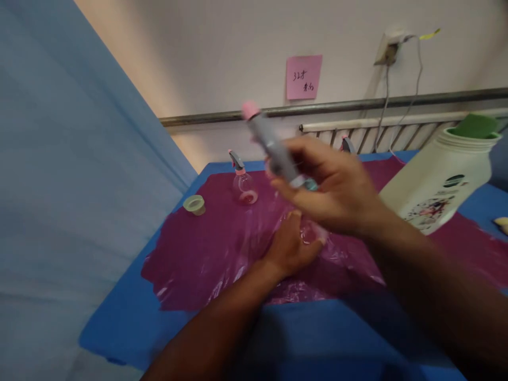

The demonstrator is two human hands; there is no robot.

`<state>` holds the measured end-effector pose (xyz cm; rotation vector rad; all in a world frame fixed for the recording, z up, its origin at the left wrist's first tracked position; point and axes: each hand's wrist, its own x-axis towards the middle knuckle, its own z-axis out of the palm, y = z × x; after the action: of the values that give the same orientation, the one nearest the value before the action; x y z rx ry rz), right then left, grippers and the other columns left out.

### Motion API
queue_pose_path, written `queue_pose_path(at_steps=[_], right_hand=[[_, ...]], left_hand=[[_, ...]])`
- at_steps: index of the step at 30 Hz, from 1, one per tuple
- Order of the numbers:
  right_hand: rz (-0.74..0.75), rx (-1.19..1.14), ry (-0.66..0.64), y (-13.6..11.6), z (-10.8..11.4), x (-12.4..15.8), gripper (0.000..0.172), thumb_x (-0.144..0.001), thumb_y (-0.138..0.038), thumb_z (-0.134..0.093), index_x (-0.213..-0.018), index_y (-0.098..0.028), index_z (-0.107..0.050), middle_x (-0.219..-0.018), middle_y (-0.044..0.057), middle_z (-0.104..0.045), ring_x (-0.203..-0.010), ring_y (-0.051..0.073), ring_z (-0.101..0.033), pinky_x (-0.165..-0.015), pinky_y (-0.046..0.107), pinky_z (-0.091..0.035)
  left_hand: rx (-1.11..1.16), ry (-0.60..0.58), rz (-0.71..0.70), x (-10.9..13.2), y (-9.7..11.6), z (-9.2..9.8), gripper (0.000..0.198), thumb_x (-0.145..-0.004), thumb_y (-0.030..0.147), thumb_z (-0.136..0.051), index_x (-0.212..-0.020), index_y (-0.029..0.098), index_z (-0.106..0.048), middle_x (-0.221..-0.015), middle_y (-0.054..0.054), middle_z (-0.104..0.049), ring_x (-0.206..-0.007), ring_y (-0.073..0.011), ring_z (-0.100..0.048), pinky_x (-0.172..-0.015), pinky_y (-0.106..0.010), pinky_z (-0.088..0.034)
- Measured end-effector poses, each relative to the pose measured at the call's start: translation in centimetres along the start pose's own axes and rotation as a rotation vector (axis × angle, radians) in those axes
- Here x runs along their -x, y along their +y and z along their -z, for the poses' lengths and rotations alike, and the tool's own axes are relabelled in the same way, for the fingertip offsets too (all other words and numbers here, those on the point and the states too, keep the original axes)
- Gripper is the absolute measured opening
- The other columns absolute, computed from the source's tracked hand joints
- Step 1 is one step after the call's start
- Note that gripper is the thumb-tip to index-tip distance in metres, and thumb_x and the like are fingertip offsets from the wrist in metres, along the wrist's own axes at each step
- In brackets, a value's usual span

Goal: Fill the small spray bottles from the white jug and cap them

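Observation:
My right hand (333,185) is closed around a grey spray head (273,145) with a pink nozzle, raised above the table and smeared by motion. Below it, my left hand (291,243) grips a clear bottle (311,232) low on the purple plastic sheet (222,243). Much of that bottle is hidden by my right hand and wrist. To the left stands a clear spray bottle (245,190) with a grey and pink trigger head. A small pale green cup (194,205) sits farther left.
A large cream jug (436,180) with something green in its mouth stands at the right. Another grey and pink spray head (347,144) shows behind my right hand. A blue curtain (59,185) hangs along the left. Pipes and a socket (391,47) with cables are on the wall.

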<state>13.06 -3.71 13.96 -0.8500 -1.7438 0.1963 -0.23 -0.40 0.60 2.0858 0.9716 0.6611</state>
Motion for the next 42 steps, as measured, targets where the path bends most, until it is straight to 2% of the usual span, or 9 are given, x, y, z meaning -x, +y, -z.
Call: queue_pose_path(at_steps=[3, 7, 14, 20, 25, 30, 33, 37, 42], right_hand=[[-0.150, -0.045, 0.228, -0.4, 4.4, 0.6, 0.023, -0.096, -0.024, -0.081, -0.119, -0.027, -0.079, -0.116, 0.001, -0.081, -0.100, 0.019, -0.076, -0.094, 0.037, -0.067], [-0.212, -0.067, 0.361, -0.9, 6.9, 1.8, 0.021, -0.092, -0.021, -0.086, -0.113, -0.025, -0.083, -0.111, 0.002, -0.082, -0.095, 0.017, -0.075, -0.084, 0.031, -0.066], [-0.235, -0.066, 0.233, 0.6, 6.7, 2.5, 0.024, -0.094, -0.023, -0.084, -0.117, -0.029, -0.082, -0.113, 0.000, -0.081, -0.093, 0.015, -0.075, -0.086, 0.033, -0.070], [-0.200, -0.017, 0.243, 1.4, 6.9, 2.4, 0.020, -0.095, -0.028, -0.083, -0.115, -0.028, -0.081, -0.114, 0.002, -0.080, -0.097, 0.019, -0.076, -0.086, 0.036, -0.071], [-0.224, -0.024, 0.158, 1.0, 6.7, 2.7, 0.016, -0.095, -0.029, -0.084, -0.111, -0.029, -0.080, -0.104, 0.000, -0.077, -0.093, 0.018, -0.076, -0.087, 0.037, -0.071], [-0.221, 0.015, 0.254, -0.3, 6.6, 3.0, 0.018, -0.097, -0.030, -0.083, -0.114, -0.033, -0.080, -0.113, 0.002, -0.079, -0.102, 0.021, -0.077, -0.090, 0.038, -0.069], [-0.241, 0.001, 0.158, -0.2, 6.7, 3.2, 0.018, -0.096, -0.028, -0.084, -0.113, -0.030, -0.080, -0.109, 0.001, -0.079, -0.094, 0.018, -0.075, -0.084, 0.034, -0.066], [-0.331, -0.058, -0.018, 1.7, 6.5, 3.9, 0.020, -0.097, -0.034, -0.085, -0.114, -0.026, -0.079, -0.100, 0.001, -0.077, -0.086, 0.017, -0.070, -0.079, 0.032, -0.062], [-0.514, -0.249, -0.049, 5.6, 5.1, 6.5, 0.034, -0.094, -0.050, -0.089, -0.115, -0.026, -0.076, -0.108, 0.005, -0.079, -0.099, 0.022, -0.074, -0.093, 0.039, -0.062]], left_hand=[[0.041, 0.016, -0.038, 0.1, -0.3, -0.4, 0.091, -0.090, 0.045, -0.089, -0.169, 0.029, -0.046, -0.171, -0.013, -0.058, -0.156, -0.0394, -0.058, -0.133, -0.064, -0.046], [0.065, 0.004, -0.028, 0.2, -0.6, -0.6, 0.093, -0.089, 0.045, -0.089, -0.169, 0.028, -0.044, -0.171, -0.014, -0.057, -0.156, -0.0383, -0.058, -0.133, -0.062, -0.047], [0.030, -0.008, 0.003, -0.1, -0.2, -0.1, 0.092, -0.090, 0.045, -0.089, -0.169, 0.030, -0.043, -0.165, -0.012, -0.063, -0.153, -0.0381, -0.061, -0.129, -0.062, -0.050], [0.035, -0.006, -0.007, -0.1, -0.2, -0.2, 0.091, -0.089, 0.040, -0.089, -0.168, 0.029, -0.044, -0.163, -0.014, -0.064, -0.150, -0.0392, -0.063, -0.127, -0.062, -0.052], [0.034, -0.009, 0.002, -0.1, -0.1, -0.3, 0.091, -0.090, 0.043, -0.089, -0.168, 0.031, -0.043, -0.164, -0.013, -0.064, -0.151, -0.0396, -0.063, -0.126, -0.062, -0.052], [0.038, -0.031, -0.007, 0.1, -0.3, -0.2, 0.092, -0.091, 0.049, -0.088, -0.169, 0.032, -0.042, -0.168, -0.012, -0.060, -0.154, -0.0383, -0.060, -0.129, -0.061, -0.051], [0.054, -0.028, -0.022, 0.1, -0.3, -0.2, 0.091, -0.092, 0.050, -0.087, -0.169, 0.031, -0.042, -0.173, -0.011, -0.057, -0.157, -0.0362, -0.058, -0.132, -0.060, -0.047], [0.043, -0.021, -0.054, 0.1, -0.3, -0.2, 0.090, -0.093, 0.048, -0.085, -0.170, 0.028, -0.042, -0.175, -0.013, -0.054, -0.161, -0.0364, -0.054, -0.136, -0.061, -0.043], [0.024, -0.021, -0.069, -0.1, -0.8, -0.6, 0.095, -0.094, 0.045, -0.085, -0.174, 0.024, -0.039, -0.177, -0.017, -0.051, -0.163, -0.0394, -0.052, -0.136, -0.062, -0.043]])
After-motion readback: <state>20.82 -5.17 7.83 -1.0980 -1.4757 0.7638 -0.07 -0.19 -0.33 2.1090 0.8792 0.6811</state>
